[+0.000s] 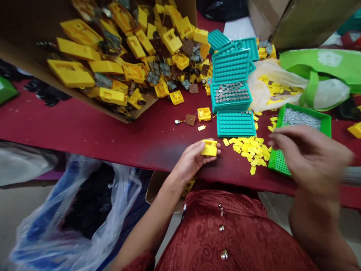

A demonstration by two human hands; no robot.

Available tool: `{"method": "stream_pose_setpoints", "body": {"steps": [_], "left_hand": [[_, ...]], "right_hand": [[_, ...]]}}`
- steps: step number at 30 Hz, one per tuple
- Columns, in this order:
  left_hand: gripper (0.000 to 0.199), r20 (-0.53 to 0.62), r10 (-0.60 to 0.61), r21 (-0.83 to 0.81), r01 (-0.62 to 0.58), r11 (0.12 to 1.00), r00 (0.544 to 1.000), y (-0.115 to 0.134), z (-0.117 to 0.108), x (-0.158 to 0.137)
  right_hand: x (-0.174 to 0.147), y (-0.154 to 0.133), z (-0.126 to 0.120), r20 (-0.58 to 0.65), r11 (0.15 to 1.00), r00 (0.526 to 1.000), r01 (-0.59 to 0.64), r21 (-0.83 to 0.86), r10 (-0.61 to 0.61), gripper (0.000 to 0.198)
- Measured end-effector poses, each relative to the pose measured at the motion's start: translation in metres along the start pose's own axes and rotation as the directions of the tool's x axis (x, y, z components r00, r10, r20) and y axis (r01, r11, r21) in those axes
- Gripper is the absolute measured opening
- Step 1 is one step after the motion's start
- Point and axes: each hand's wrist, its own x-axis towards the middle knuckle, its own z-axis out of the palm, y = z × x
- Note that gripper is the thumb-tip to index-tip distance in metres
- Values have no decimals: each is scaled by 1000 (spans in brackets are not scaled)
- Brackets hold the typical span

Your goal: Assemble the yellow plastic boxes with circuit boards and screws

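Left grip [192,156]: one yellow housing [209,148], pinched between thumb and fingers, over the counter [113,140]. Right grip [310,154]: blurred, at green tray [326,128]; cannot tell whether pinching anything. Likely left: open housing [204,114] on counter, many in carton [143,107]. Finished pieces: none identifiable.

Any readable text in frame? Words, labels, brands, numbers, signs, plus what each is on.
No legible text.
Green bag: pale patch, too blurred to tell if it's lettering.
Black contents of the clear plastic bag: tiny white mark, too small to read.
Yellow housing in the left hand: no lettering discernible.
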Motion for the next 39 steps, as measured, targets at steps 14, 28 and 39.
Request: {"method": "stream_pose_setpoints", "body": {"steps": [14, 28, 39], "left_hand": [[58, -79, 125, 139, -113, 984, 989, -7, -1, 7], [50, -50, 112, 66, -109, 992, 992, -7, -5, 8], [43, -48, 121, 47, -119, 992, 992, -4, -1, 4]], "right_hand": [[75, 61, 111, 140, 851, 947, -189, -491, 291, 38], [83, 52, 93, 239, 878, 942, -100, -469, 235, 39], [96, 49, 106, 293, 833, 890, -152, -532, 349, 19]]}}
